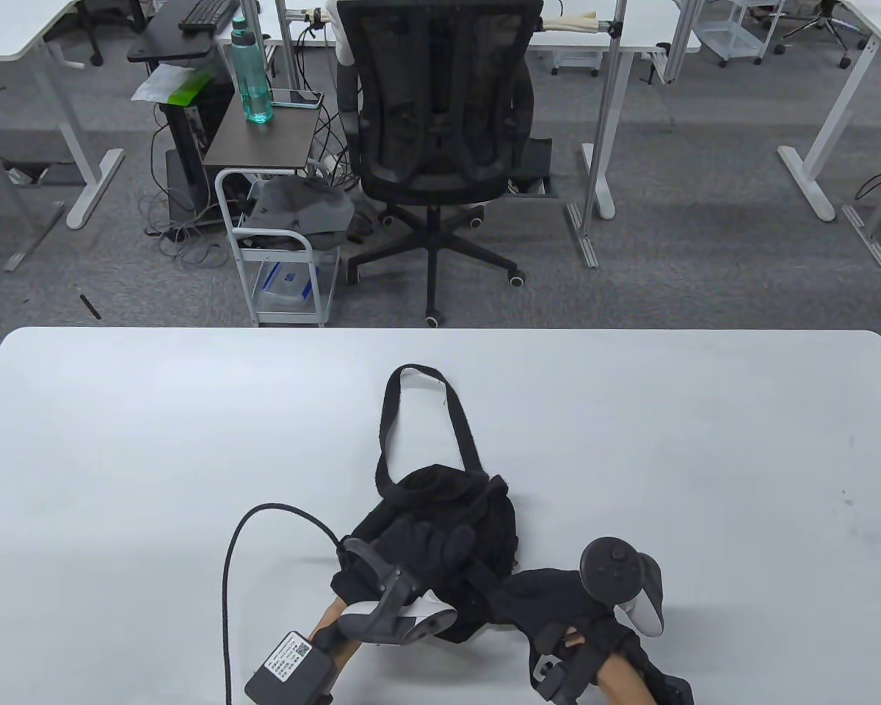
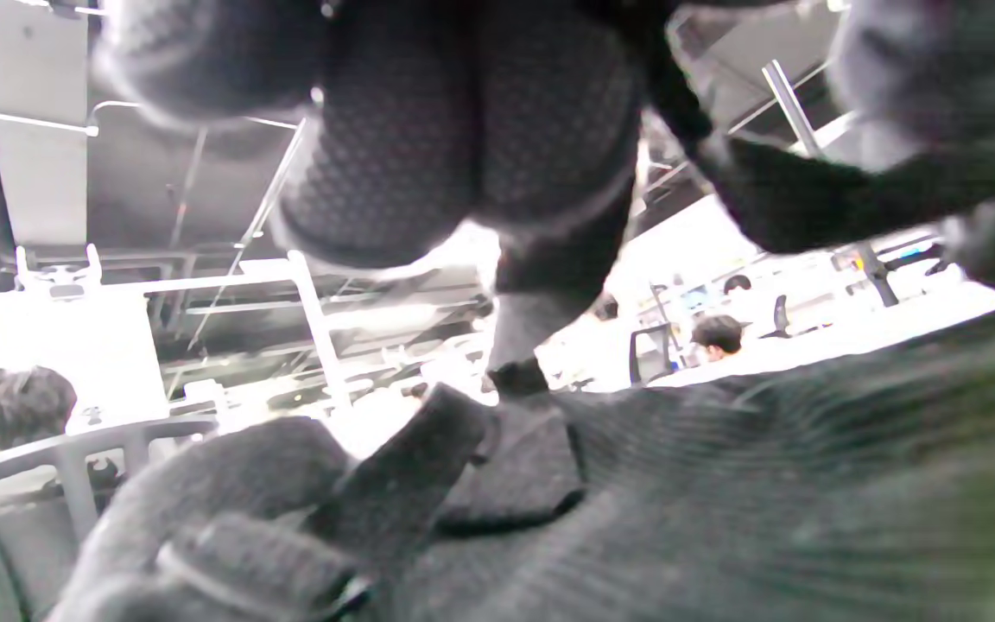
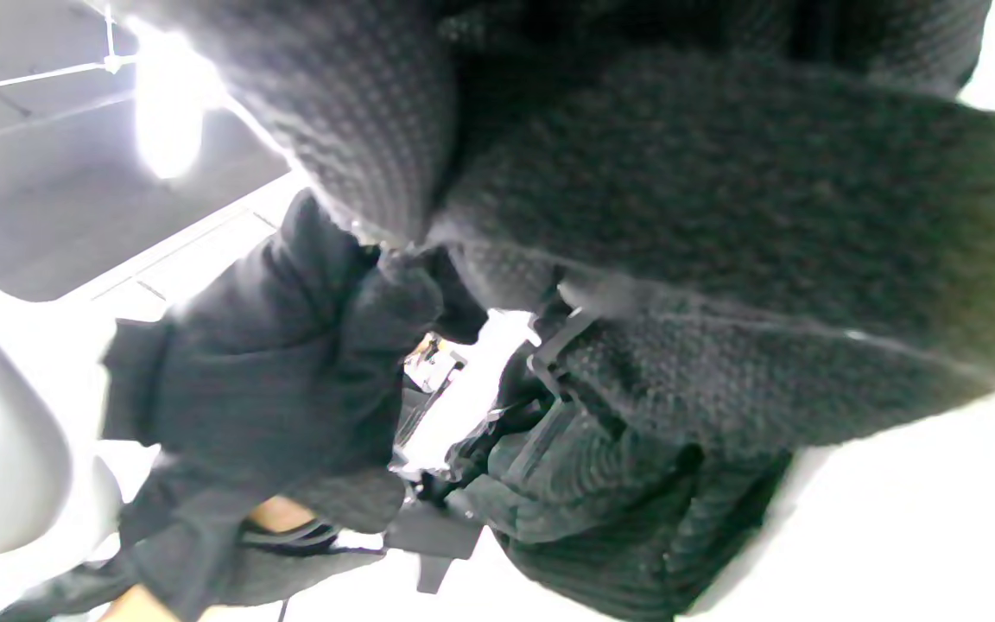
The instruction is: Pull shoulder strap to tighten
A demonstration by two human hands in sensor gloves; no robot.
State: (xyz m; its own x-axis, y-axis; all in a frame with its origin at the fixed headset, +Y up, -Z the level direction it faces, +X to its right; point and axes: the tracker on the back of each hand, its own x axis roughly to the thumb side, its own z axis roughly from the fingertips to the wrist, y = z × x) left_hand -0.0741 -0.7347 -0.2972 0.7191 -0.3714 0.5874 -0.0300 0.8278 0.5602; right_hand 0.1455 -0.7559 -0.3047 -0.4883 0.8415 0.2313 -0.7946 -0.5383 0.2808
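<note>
White desk (image 1: 191, 440), office chair (image 1: 440, 132) behind. Black bag (image 1: 477, 514) near front edge, shoulder strap (image 1: 418, 418) looped away. Left hand (image 1: 426, 547) flat on bag, fingers straight; right hand (image 1: 558, 602) grip unclear (buried in fabric). Step: bracing; next, find strap's free end and pull

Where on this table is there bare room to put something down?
Bare table lies left of the black bag and its cable, right of the bag, and beyond the strap loop. Crowded: the near middle, with bag, left hand, right hand.
</note>
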